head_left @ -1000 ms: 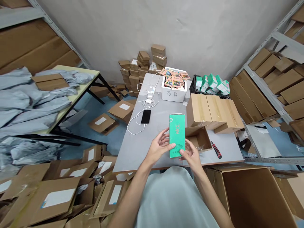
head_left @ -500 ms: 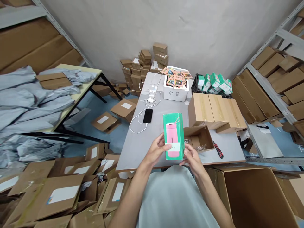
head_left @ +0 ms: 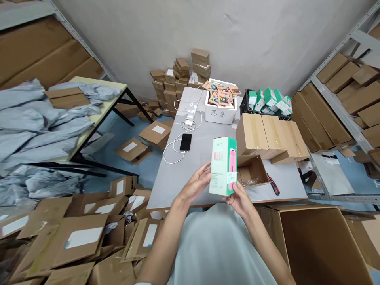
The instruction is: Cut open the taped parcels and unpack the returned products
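Note:
A green and white product box (head_left: 220, 166) with a pink item printed on it is held upright above the front of the table. Its pale text side and a strip of its green front face me. My right hand (head_left: 240, 200) grips the lower right corner, thumb on the front and fingers underneath. At the left edge of the box, my left hand (head_left: 196, 185) is open with fingers stretched out; whether its fingertips touch the box, I cannot tell. Just behind to the right sits an open cardboard box (head_left: 257, 171) with crumpled clear plastic inside.
On the grey table (head_left: 172, 182) lie a phone (head_left: 185, 142) on a white cable, a foam box (head_left: 220, 114) of orange packets, closed cartons (head_left: 252, 136) and a red-black tool (head_left: 273, 185). A black crate (head_left: 245, 103) holds green boxes. Opened cartons (head_left: 83, 237) crowd the left floor.
The product box has turned, bringing its pale side into view where the green front was. My left hand has loosened from its grip on the box; my right still holds it.

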{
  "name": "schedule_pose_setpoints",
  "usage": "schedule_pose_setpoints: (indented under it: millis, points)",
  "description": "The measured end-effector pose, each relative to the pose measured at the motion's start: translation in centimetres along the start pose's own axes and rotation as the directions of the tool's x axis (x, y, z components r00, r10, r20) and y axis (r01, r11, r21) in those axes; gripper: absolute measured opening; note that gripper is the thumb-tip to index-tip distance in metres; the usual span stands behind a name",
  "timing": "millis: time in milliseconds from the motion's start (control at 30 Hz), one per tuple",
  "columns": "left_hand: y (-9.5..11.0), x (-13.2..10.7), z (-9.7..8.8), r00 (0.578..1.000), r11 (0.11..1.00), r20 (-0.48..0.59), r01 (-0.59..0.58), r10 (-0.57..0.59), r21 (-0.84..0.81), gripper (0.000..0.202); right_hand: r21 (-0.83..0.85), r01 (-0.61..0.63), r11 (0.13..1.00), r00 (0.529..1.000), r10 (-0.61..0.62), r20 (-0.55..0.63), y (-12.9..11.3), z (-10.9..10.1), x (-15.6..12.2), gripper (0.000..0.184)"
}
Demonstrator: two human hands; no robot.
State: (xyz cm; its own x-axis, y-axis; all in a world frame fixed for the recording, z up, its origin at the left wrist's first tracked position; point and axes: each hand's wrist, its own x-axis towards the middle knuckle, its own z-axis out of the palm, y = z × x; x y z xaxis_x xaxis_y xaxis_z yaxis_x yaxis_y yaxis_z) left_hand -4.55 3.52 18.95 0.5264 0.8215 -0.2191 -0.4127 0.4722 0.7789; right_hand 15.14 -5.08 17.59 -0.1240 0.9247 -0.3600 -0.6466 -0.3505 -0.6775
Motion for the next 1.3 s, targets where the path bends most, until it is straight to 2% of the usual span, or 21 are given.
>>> schedule_pose_setpoints:
  millis: [67,167,233,333,500,600,667,800,867,967,1133,1300]
  points:
    - [-0.3,0.1,-0.1,0.999,1.000,0.033,0.028,-0.027,-0.005,0.089,0.057,-0.054,0.997,0.998,0.051,0.039,0.5,-0.7,0.1,0.055]
    - [-0.6,0.2,0.0,1.000,1.000,-0.019,0.004,-0.004,0.016,0.092,-0.008,-0.076,0.997,0.996,0.076,0.045,0.3,-1.5,0.1,0.060]
    - [-0.6,0.3,0.1,0.995,0.998,-0.092,-0.023,0.028,0.055,0.097,-0.127,-0.042,0.991,0.999,0.042,0.003,-0.3,-2.0,0.0,0.060]
    - [-0.1,0.5,0.1,0.981,0.984,-0.177,-0.054,0.085,0.169,0.102,-0.258,0.054,0.965,0.995,-0.074,-0.070,-1.2,-2.1,-0.2,0.065]
    - [0.2,0.4,0.3,0.974,0.961,-0.190,-0.066,0.120,0.269,0.105,-0.350,0.096,0.932,0.985,-0.141,-0.103,-1.3,-0.8,0.2,0.077]
    - [0.1,0.3,-0.1,0.974,0.970,-0.191,-0.078,0.124,0.229,0.104,-0.289,0.102,0.952,0.987,-0.134,-0.092,-0.9,-0.3,0.4,0.072]
    - [-0.2,0.3,-0.5,0.979,0.987,-0.172,-0.083,0.107,0.139,0.100,-0.194,0.064,0.979,0.996,-0.074,-0.042,-0.3,-0.5,0.4,0.066]
    - [-0.9,0.2,-1.2,0.998,1.000,-0.064,0.001,-0.003,-0.027,0.089,-0.035,-0.027,0.999,0.999,0.028,0.031,1.2,-1.0,0.3,0.058]
    - [-1.2,0.1,-1.2,0.999,0.999,-0.046,0.016,-0.017,-0.041,0.084,-0.015,-0.053,0.998,0.998,0.054,0.041,1.6,-1.1,0.3,0.059]
    - [-1.2,0.1,-1.1,0.993,1.000,-0.114,-0.010,0.009,-0.015,0.083,-0.107,-0.078,0.991,0.995,0.083,0.045,1.1,-1.3,0.2,0.065]
    - [-0.7,0.5,-1.0,0.965,0.988,-0.243,-0.066,0.098,0.136,0.099,-0.309,0.046,0.950,0.995,-0.070,-0.067,-0.3,-1.1,0.1,0.074]
    - [-0.6,0.5,-0.6,0.957,0.969,-0.249,-0.090,0.149,0.232,0.105,-0.355,0.066,0.932,0.989,-0.107,-0.097,-0.6,-0.4,0.5,0.078]
